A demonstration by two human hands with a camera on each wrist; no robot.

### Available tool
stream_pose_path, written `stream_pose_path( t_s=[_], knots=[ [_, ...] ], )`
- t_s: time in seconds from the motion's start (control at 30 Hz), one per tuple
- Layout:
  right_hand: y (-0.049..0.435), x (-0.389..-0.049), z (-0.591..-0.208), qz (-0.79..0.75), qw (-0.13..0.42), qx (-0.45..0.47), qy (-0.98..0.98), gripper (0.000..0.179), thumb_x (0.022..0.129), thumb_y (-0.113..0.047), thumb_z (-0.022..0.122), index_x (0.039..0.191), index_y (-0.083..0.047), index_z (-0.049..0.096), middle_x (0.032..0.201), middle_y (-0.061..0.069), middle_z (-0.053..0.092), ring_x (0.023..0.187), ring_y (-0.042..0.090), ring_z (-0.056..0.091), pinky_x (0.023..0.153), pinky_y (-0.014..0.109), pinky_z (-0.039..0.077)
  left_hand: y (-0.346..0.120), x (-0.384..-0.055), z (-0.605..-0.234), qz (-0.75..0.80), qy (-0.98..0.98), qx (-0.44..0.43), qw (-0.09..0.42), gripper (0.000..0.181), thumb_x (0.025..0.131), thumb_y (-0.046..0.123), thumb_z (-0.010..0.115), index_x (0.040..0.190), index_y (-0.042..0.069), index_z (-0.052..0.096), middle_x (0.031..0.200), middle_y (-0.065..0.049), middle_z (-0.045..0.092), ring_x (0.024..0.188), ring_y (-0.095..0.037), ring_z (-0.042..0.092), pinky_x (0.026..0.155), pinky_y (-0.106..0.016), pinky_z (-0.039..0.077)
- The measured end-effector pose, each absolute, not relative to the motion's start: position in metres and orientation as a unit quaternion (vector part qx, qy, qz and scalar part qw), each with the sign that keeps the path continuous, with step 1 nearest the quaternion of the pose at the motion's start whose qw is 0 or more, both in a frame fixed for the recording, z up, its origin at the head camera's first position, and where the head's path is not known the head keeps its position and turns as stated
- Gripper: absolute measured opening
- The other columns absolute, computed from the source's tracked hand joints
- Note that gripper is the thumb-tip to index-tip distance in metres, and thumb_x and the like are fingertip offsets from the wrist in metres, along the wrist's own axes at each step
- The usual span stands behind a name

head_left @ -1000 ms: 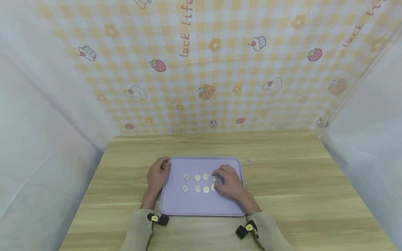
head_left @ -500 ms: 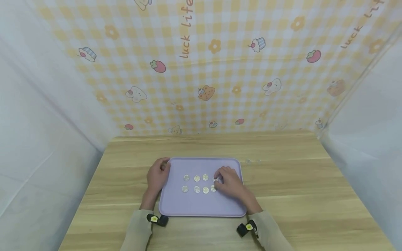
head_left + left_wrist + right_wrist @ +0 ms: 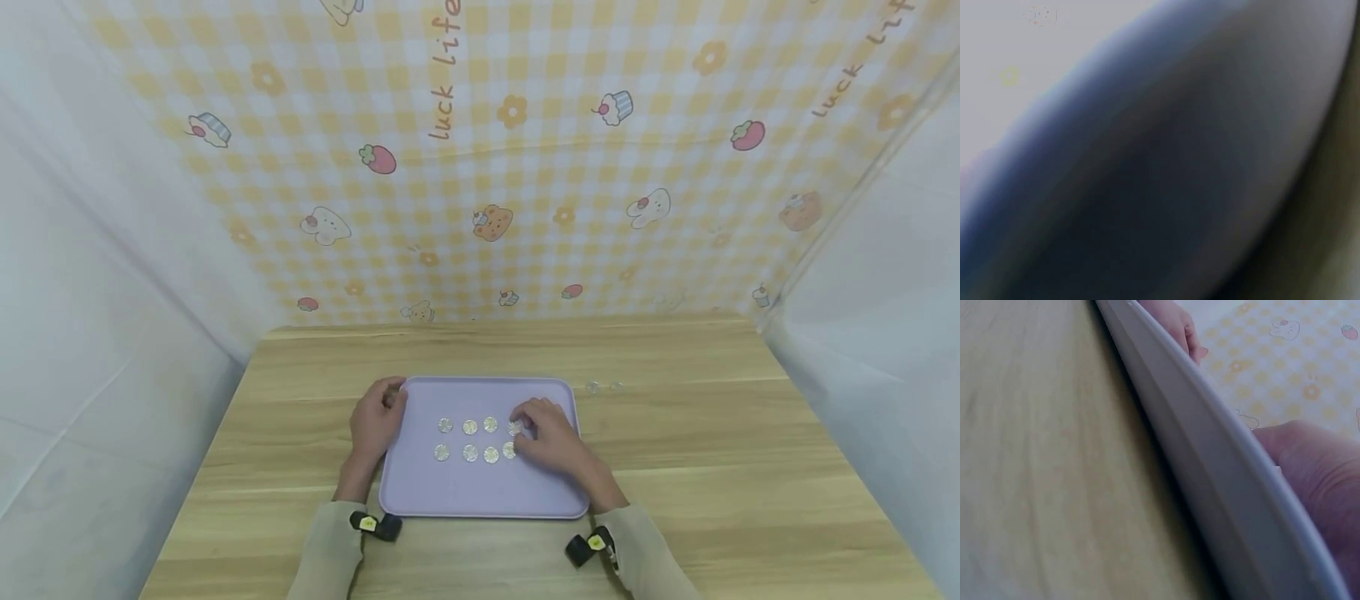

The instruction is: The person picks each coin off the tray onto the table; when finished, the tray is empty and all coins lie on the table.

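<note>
Small change only: versus half a second ago, the right hand's [image 3: 551, 435] thumb and fingertips look slightly further apart, and the end disc of the far row [image 3: 514, 429] shows more of its face between them. Reads as letting go of that disc or nudging it into line, so that row's last spot is probably near settled. Other discs unchanged.

Grip, right: fingers bent, thumb parted from them, small gap straddling the end disc; can't tell whether either touches it. Left hand [image 3: 377, 423] holds the left edge of the shallow lilac rectangular tray [image 3: 480, 492] near its far corner. Left wrist view too blurred to help.

The eight small round shiny discs [image 3: 470, 427] lie on the tray, two rows of four, columns not quite even. Clear to silvery, some yellowish, ribbed-looking; glass or plastic, can't tell. Near row's right-end disc is partly behind the thumb. Two more clear discs [image 3: 593, 387] sit off the tray, on the pale wood-grain table [image 3: 712, 458] beyond its far right corner.
</note>
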State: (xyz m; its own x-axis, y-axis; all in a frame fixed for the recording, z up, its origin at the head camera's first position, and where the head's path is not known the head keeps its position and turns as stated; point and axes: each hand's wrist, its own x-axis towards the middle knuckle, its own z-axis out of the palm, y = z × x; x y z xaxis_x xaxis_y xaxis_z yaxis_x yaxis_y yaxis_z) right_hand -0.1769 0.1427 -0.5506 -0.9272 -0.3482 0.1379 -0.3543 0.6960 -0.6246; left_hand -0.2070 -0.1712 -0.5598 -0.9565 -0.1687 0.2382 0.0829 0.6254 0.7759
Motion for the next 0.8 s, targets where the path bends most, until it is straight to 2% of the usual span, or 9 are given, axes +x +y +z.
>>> stream_pose_path(
  t_s=[0.43, 0.57, 0.8],
  knots=[
    [0.1381, -0.1785, -0.5445, 0.293, -0.002, 0.182, -0.939, 0.024, 0.076, -0.022, 0.073, 0.097, -0.016, 0.065, 0.076, -0.010, 0.048, 0.077, 0.009, 0.041, 0.078, 0.028, 0.033, -0.1714, -0.2076, -0.5608, -0.432, -0.889, 0.022, 0.148, 0.024, 0.095, 0.020, 0.065, 0.117, 0.012, 0.069, 0.084, -0.008, 0.071, 0.068, -0.018, 0.061, 0.060, -0.031, 0.048],
    [0.1394, -0.1785, -0.5459, 0.310, -0.002, 0.183, -0.933, 0.022, 0.075, -0.020, 0.072, 0.094, -0.017, 0.063, 0.076, -0.009, 0.047, 0.076, 0.010, 0.040, 0.077, 0.029, 0.032, -0.1717, -0.2071, -0.5618, -0.429, -0.890, 0.022, 0.149, 0.024, 0.095, 0.020, 0.065, 0.117, 0.012, 0.069, 0.083, -0.008, 0.070, 0.067, -0.017, 0.060, 0.060, -0.031, 0.047],
    [0.1477, -0.1768, -0.5486, 0.332, -0.005, 0.208, -0.920, 0.032, 0.079, -0.017, 0.070, 0.111, -0.018, 0.070, 0.081, -0.012, 0.050, 0.080, 0.008, 0.042, 0.080, 0.028, 0.034, -0.1711, -0.2055, -0.5605, -0.428, -0.891, 0.023, 0.151, 0.024, 0.095, 0.020, 0.065, 0.117, 0.011, 0.070, 0.081, -0.007, 0.069, 0.065, -0.016, 0.058, 0.059, -0.031, 0.046]
  ],
)
